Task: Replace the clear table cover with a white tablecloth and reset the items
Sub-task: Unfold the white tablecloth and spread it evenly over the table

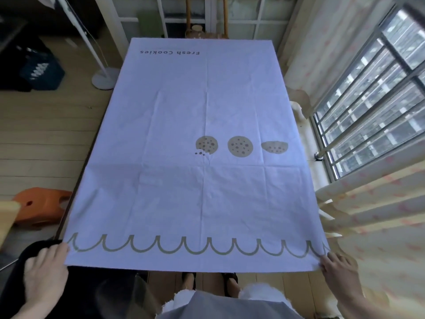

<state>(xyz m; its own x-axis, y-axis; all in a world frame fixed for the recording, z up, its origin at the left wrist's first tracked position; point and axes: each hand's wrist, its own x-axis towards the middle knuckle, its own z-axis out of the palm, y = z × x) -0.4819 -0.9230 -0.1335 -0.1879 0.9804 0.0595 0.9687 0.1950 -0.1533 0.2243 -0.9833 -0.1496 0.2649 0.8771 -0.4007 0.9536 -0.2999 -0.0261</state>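
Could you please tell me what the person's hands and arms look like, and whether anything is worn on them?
Both the left hand and the right hand are bare: no gloves, rings or watch show. No sleeve is in view up to the frame's edge.

Orange stool (41, 207) on floor (left); curtains (372, 217) by window (377, 104).
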